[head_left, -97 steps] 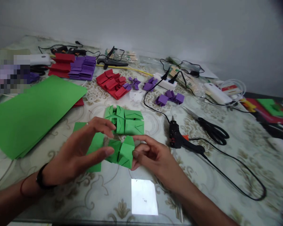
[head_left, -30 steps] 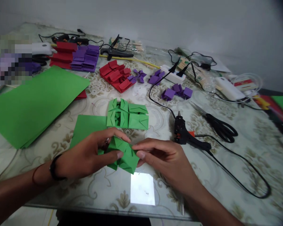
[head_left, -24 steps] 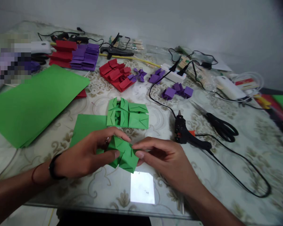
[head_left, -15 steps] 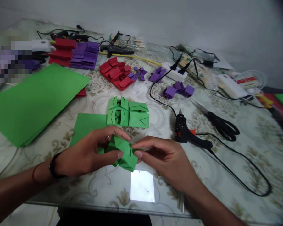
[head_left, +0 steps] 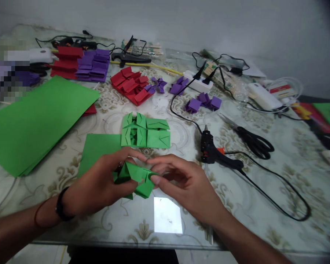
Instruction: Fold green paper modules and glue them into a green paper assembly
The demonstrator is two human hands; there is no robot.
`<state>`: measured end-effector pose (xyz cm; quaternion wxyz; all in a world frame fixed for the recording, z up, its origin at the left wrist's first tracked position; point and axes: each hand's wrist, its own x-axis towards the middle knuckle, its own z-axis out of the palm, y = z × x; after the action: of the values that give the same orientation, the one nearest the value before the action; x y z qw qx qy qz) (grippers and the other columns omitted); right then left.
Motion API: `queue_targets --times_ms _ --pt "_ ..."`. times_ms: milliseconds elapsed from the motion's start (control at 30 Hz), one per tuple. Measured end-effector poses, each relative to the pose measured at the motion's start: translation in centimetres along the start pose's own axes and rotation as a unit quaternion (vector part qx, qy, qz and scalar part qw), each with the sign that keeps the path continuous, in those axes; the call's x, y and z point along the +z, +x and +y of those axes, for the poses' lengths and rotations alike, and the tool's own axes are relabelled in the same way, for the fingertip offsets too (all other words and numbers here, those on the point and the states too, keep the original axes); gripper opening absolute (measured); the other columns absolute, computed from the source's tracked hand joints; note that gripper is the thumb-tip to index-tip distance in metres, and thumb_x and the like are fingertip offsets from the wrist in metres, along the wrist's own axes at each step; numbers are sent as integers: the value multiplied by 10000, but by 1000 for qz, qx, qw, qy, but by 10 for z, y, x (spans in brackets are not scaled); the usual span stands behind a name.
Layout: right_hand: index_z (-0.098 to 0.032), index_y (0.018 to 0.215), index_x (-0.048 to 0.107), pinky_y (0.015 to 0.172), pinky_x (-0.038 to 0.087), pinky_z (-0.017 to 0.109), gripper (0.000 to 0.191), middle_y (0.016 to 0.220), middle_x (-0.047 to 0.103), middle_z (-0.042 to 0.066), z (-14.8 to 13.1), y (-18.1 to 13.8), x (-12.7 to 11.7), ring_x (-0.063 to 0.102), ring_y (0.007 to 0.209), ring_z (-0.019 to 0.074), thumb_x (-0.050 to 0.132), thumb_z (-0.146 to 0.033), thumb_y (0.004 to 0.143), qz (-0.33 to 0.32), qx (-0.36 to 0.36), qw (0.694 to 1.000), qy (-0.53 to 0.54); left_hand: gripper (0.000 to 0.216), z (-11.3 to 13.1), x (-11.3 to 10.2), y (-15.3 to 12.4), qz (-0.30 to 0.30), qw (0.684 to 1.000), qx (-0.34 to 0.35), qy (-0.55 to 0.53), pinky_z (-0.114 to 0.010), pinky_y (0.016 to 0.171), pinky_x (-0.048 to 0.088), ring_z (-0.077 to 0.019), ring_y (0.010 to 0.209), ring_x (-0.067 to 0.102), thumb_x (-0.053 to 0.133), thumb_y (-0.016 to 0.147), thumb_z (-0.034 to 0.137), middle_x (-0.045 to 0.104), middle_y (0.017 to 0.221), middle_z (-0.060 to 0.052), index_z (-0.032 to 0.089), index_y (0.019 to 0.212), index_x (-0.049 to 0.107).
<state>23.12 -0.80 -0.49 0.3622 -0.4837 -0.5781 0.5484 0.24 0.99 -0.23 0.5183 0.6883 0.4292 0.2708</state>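
Both hands grip a green folded paper piece (head_left: 143, 186) above the near part of the table. My left hand (head_left: 99, 183) has its thumb and fingers closed around the left side of the paper. At the right edge, my right hand (head_left: 185, 181) pinches it between thumb and fingers. The piece is tilted, with flaps raised, and the fingers cover part of it. Just beyond lie joined green folded paper units (head_left: 145, 131). A flat green sheet (head_left: 99, 150) rests partly beneath my left hand.
A stack of green sheets (head_left: 41, 121) lies left. To the right are a black glue gun (head_left: 211, 152) with its looping cord and black scissors (head_left: 254, 141). Red folded paper (head_left: 132, 86), purple folded pieces (head_left: 205, 102) and a white power strip (head_left: 199, 81) sit farther back.
The green folded piece has tilted and its flaps have opened up more. My right fingers have shifted over its top edge. The whole view has moved slightly.
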Motion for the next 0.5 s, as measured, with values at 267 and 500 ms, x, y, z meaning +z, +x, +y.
queue_targets --times_ms 267,500 --pt "-198 848 772 627 565 253 156 762 789 24 1 2 2 702 671 146 751 -336 917 -33 42 998 -12 266 2 0 -2 -2 998 -1 70 -306 890 549 -214 986 756 788 882 245 831 1061 10 272 1141 732" --pt "-203 810 777 596 535 240 164 711 754 5 0 0 5 665 638 134 738 -314 925 -39 42 998 -15 39 2 -1 0 10 997 -5 73 -320 763 517 -210 794 696 805 877 294 785 823 21 259 893 804"
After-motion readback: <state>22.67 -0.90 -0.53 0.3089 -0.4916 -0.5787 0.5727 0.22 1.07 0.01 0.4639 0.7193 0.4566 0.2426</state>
